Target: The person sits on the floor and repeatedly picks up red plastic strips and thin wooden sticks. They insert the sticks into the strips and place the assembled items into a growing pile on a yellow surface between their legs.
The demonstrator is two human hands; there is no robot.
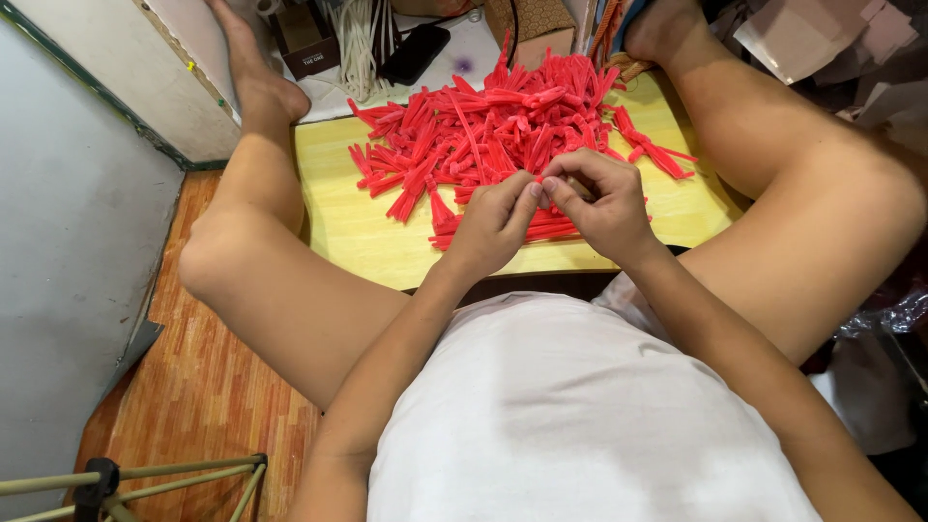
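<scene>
From the head view, our left hand (491,224) and right hand (601,201) meet just before the red pile (493,130) on the yellow counter (358,237), both grips pinching one small red piece (538,181), likely mid-assembly, needing steady fingertips.

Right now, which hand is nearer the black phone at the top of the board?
Left. The left hand sits below the phone, across the red pile. The right hand is further off to the right, touching the left.

desk (367,242): low, yellow wood-grain top | on it: heap of red plastic strips (488,130) spread across far half
</scene>
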